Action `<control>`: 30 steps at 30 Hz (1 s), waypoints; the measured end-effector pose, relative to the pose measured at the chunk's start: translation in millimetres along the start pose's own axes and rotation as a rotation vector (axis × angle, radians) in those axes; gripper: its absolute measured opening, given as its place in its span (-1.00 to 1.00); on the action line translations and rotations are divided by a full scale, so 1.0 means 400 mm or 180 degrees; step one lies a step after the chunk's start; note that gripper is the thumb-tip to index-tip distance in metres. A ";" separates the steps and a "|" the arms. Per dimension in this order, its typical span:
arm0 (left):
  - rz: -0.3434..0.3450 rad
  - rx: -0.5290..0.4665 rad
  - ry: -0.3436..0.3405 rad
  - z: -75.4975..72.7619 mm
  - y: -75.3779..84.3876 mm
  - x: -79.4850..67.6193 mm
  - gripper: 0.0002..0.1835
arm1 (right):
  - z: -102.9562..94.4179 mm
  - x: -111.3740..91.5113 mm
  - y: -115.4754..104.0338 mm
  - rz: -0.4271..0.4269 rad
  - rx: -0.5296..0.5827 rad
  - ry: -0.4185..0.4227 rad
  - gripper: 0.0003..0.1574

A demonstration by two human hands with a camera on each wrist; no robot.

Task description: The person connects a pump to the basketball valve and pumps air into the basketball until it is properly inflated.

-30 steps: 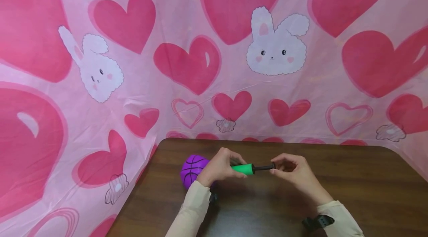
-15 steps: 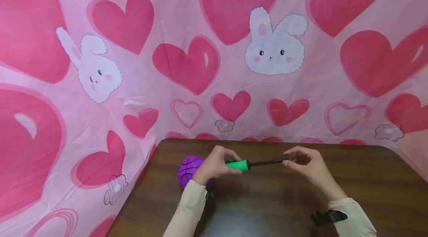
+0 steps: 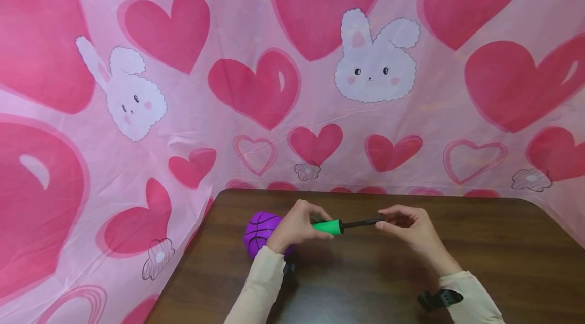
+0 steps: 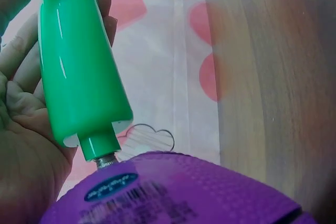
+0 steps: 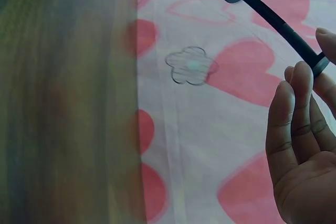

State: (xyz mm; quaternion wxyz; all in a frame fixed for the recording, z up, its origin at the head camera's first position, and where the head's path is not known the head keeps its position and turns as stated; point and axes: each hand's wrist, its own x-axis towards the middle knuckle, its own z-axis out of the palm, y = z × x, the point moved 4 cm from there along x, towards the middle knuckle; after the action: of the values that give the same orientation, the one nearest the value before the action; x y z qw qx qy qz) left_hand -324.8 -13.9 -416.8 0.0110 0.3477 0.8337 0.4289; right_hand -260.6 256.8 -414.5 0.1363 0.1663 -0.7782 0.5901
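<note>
A green hand pump (image 3: 330, 227) lies across the gripping fingers of my left hand (image 3: 294, 227). In the left wrist view, the metal needle (image 4: 106, 161) at the pump's end meets the purple ball (image 4: 173, 187) beside its dark oval mark. Black basketball lines run over the ball, which is partly hidden behind the left hand in the head view. The black plunger rod (image 3: 359, 223) sticks out of the pump to the right. At the rod's end, the thumb and fingers of my right hand (image 3: 411, 227) pinch the small black handle (image 5: 319, 64).
Both hands are above a dark brown wooden table (image 3: 365, 288). Behind it hangs a pink cloth (image 3: 315, 110) printed with hearts and rabbits. A black device (image 3: 441, 299) sits on the right wrist.
First my right hand drew the plunger rod out to the right. Since then it has come back left a little, and less rod shows. The left hand and ball have barely moved.
</note>
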 end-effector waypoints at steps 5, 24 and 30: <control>0.0073 0.0016 -0.0028 0.009 0.006 0.004 -0.71 | 0.039 -0.001 0.012 -0.0005 0.0092 -0.0051 -0.72; 0.0090 0.0123 -0.0214 0.049 0.024 0.008 -0.71 | 0.110 -0.005 0.032 -0.0173 -0.0105 -0.0301 -0.76; 0.0077 0.0010 -0.0148 0.030 0.020 0.003 -0.71 | 0.076 -0.002 0.007 -0.0262 -0.0129 -0.0316 -0.76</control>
State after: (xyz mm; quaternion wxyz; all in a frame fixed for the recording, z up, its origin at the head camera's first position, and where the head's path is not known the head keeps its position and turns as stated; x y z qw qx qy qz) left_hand -317.3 -1.3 -418.2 0.0246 0.3676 0.8296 0.4196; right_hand -261.6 228.1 -425.4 0.1250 0.2245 -0.7883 0.5591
